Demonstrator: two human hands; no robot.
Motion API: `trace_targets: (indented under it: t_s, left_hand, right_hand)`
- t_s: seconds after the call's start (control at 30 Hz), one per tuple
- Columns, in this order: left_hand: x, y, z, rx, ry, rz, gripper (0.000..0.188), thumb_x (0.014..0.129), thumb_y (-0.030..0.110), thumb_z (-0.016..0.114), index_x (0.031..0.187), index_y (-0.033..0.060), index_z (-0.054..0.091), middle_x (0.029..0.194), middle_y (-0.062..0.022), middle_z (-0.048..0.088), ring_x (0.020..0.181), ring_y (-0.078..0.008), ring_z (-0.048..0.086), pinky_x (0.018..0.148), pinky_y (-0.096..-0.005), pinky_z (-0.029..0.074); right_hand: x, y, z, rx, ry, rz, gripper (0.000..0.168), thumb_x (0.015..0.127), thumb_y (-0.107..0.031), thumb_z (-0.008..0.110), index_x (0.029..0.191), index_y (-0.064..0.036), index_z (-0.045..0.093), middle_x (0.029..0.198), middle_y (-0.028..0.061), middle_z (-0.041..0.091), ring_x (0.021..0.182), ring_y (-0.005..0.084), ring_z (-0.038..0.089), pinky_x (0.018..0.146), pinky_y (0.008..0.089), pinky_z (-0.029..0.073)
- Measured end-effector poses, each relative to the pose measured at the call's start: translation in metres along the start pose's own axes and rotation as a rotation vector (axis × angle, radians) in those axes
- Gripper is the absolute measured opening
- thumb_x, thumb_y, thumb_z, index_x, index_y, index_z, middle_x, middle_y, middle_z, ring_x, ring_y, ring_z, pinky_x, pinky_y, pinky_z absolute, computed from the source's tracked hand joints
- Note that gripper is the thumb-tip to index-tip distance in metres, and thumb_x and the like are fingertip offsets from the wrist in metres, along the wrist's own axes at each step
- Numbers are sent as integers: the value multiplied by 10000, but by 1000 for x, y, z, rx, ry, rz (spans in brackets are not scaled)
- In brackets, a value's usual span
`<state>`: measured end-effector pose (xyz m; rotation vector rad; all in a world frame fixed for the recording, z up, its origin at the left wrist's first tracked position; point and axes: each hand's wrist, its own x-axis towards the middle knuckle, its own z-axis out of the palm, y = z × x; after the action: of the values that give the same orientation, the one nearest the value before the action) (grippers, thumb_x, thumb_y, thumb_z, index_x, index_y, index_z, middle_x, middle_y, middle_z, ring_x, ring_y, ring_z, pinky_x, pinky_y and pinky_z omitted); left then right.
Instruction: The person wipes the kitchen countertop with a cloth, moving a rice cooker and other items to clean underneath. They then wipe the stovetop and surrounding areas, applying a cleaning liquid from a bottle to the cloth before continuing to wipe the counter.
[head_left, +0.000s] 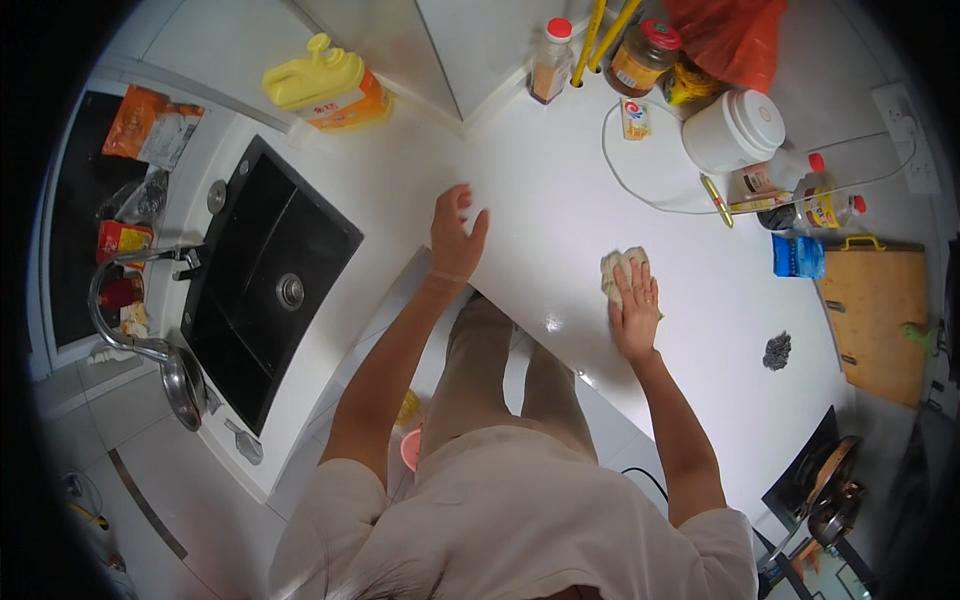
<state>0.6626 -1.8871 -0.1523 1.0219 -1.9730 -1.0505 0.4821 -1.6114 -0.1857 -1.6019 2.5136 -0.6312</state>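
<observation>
Under the spread fingers of my right hand (634, 311) lies a crumpled beige cloth (613, 271), pressed flat against the white countertop (540, 225). Part of the cloth is hidden beneath the palm. My left hand (457, 236) hovers near the counter's inner corner, fingers apart and holding nothing. To its left is the black sink (247, 300), with a round metal drain and no water visible. A dark steel-wool scourer (777, 351) rests on the counter to the right of the cloth.
A yellow jug (330, 90) stands at the back left. Along the back right are a spice bottle (551, 64), a jar (643, 60), a white canister (731, 131), a pen (717, 200) and a looping white cable (611, 161). A wooden cutting board (877, 319) leans at the right.
</observation>
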Motion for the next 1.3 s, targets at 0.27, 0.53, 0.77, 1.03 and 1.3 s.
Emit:
trace_targets:
  t_s: [0.27,0.53,0.77,1.03,1.3]
  left_hand:
    - [159,50,100,182,135,225,754,721,200,794,1306,-15,370,1252,-172,472,1102,-304,520,916,-389,456]
    - [219,55,127,267,46,50,515,677,195,805,1046,26,488,1076,-189,567,985,-385,567,830,-453,488]
    - [179,59,59,-139,94,114,402,690,135,806,998,38,566,975,-79,620,878,-188,605,754,-319,519]
    - [63,88,-96,-162,197,-37,410,748,-71,728,1117,-2,563,1095,-84,606,977,-142,600,826,-251,499]
    - [-7,47,-157,-55,347,-217,489,703,-71,773,1128,-12,539,1083,-89,600,1023,-175,601,872,-312,525]
  right_hand:
    - [80,-101,69,20,55,-89,631,798,-110,582,1406,-111,414,1507,164,291,1402,361,247,1107,507,249]
    - [99,-62,47,70,-78,-224,636,783,-101,623,1389,-119,433,1496,146,314,1401,344,255,1115,505,244]
    - [228,-31,74,-22,92,-81,628,834,-175,609,1413,-98,379,1495,179,292,1401,385,218,1128,500,203]
    - [262,-107,118,6,54,-101,588,883,-181,543,1426,-52,355,1508,209,257,1400,409,199,1135,501,176]
    - [142,-172,109,215,-103,-440,499,821,-25,516,1318,-47,487,1474,193,329,1371,397,287,1103,511,260]
